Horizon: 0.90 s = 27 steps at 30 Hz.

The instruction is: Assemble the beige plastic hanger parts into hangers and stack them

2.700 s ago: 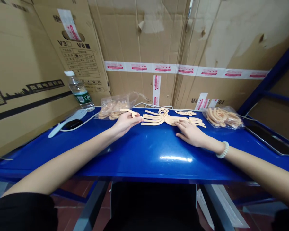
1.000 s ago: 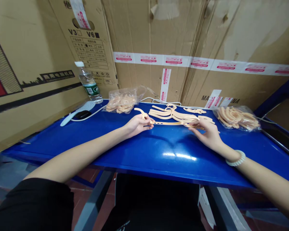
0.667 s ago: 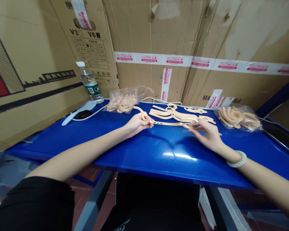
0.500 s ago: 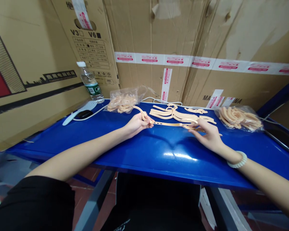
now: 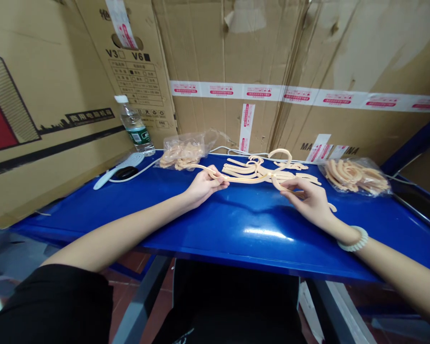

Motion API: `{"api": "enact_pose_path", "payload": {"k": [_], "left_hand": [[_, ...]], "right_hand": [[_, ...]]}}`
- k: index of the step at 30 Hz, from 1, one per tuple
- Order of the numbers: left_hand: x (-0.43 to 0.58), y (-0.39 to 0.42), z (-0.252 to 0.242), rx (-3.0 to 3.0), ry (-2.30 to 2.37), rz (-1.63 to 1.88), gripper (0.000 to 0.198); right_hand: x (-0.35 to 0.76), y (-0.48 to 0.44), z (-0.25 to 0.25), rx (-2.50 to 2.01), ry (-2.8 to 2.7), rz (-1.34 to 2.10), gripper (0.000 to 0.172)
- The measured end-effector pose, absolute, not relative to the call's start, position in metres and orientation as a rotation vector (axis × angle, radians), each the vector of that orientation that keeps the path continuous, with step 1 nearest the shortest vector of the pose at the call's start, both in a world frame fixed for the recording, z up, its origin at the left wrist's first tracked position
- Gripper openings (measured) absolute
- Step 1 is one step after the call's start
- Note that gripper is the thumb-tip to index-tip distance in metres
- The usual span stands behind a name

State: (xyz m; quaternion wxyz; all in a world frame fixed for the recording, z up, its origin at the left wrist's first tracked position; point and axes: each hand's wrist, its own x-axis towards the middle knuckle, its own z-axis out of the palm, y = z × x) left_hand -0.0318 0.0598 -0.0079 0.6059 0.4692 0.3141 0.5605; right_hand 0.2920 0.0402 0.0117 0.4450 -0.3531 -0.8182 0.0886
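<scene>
A beige plastic folding hanger [image 5: 249, 179] is stretched between my two hands above the blue table. My left hand [image 5: 206, 188] pinches one arm of it, and that arm's curved end sticks out to the left past my fingers. My right hand [image 5: 306, 196] grips the other arm, close to the centre joint; my fingers hide part of it. The hanger's round hook [image 5: 284, 155] stands upward above the joint. Behind it, several loose beige hanger parts [image 5: 236, 169] lie on the table, partly covered by the held hanger.
Clear plastic bags of beige parts lie at the back left [image 5: 184, 152] and at the right [image 5: 358, 176]. A water bottle [image 5: 138, 129], a pale brush-like paddle [image 5: 118, 169] and a dark oval object [image 5: 126, 173] are at the left. Cardboard boxes [image 5: 215, 52] wall the back.
The hanger's hook has swung up and now stands above the joint. The right-hand arm has turned, and its slotted side no longer shows. Both hands stay nearly in place.
</scene>
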Motion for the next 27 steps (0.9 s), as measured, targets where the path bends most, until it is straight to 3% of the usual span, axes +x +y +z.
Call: {"api": "enact_pose_path", "payload": {"k": [5,8,11,14,27], "left_hand": [[-0.033,0.058,-0.011,1.261,0.822,1.25,0.035],[-0.029,0.045,-0.011,1.872,0.886,1.119,0.023],[-0.022,0.027,-0.007,2.619,0.592,0.963,0.015],[-0.018,0.015,-0.003,2.969,0.314,0.903,0.019],[-0.022,0.016,-0.005,3.084,0.453,0.687,0.028]], "right_hand": [[0.291,0.04,0.017,-0.97,-1.874,0.304,0.021],[0.292,0.042,0.019,-1.009,-1.869,0.364,0.023],[0.296,0.045,0.019,-1.029,-2.031,0.318,0.021],[0.298,0.048,0.016,-1.033,-2.218,0.32,0.019],[0.296,0.045,0.016,-0.984,-2.527,0.231,0.016]]}}
